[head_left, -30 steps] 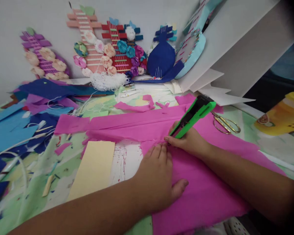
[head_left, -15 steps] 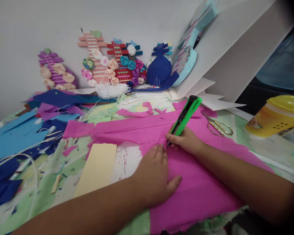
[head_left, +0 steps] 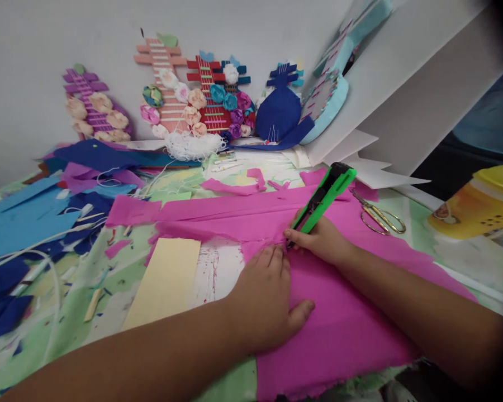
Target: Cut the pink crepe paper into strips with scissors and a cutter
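A bright pink sheet (head_left: 343,329), paper or thin cloth, lies over the table. My left hand (head_left: 272,298) rests flat on it, fingers forward and thumb out to the right. In my right hand (head_left: 314,240) is a green and black box cutter (head_left: 324,195), tilted with its handle up to the right. Its lower end meets the sheet just beyond my left fingertips; the blade tip is hidden. Left of my left hand lie a white board (head_left: 220,273) with pink marks and a cream rectangular card (head_left: 163,282). A torn pink strip (head_left: 197,226) runs behind them.
Gold-handled scissors (head_left: 379,215) and a yellow container (head_left: 473,204) are on the right. Blue sheets (head_left: 25,218) and a white cable (head_left: 52,265) lie left. Decorated model instruments (head_left: 212,106) lean along the wall, near white string (head_left: 195,146). White boards (head_left: 394,84) slope at back right.
The view has shifted slightly. The box cutter's handle leans a little farther right, while both hands keep nearly the same places on the pink sheet.
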The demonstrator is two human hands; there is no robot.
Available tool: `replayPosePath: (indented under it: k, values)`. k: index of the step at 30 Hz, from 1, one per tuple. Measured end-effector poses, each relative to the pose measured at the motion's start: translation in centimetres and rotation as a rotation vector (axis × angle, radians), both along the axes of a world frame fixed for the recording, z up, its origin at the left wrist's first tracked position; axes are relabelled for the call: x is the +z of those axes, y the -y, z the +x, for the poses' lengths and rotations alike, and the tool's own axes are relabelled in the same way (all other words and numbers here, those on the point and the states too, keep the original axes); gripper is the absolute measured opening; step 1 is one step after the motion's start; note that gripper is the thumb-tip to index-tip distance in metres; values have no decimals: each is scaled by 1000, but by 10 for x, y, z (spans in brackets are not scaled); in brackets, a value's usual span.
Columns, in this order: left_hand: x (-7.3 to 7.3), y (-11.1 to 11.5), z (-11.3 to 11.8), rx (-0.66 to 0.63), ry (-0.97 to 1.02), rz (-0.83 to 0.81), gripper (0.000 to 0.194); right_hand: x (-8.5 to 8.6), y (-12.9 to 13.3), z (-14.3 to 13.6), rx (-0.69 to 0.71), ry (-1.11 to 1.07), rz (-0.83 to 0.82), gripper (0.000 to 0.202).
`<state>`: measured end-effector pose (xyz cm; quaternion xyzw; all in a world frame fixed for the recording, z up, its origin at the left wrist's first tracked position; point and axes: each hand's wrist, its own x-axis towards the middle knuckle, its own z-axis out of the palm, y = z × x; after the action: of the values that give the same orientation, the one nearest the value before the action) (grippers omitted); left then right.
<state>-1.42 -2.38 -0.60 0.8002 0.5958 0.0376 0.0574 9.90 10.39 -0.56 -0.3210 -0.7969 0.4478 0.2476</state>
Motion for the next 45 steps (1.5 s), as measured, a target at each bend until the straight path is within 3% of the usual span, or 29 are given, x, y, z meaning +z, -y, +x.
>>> replayPosePath:
  k: [7, 12, 17, 21, 35, 45]
  values:
    - [-3, -1, -2, 18, 31, 18, 78, -2, 7, -1, -42, 69, 211, 19]
    - [-2, -1, -1, 19, 30, 19, 77, -3, 6, -1, -34, 75, 183, 22]
    - [-2, 0, 0, 8, -10, 28, 75, 0, 2, 1, -80, 40, -10, 28]
    - [-3, 1, -1, 20, -19, 28, 74, 1, 1, 3, -97, 19, -61, 30]
    - [-1, 0, -2, 18, 55, 9, 74, -2, 7, -1, 13, 77, 153, 21]
    - [0, 1, 0, 32, -3, -12, 73, 1, 0, -1, -185, -14, -172, 31]
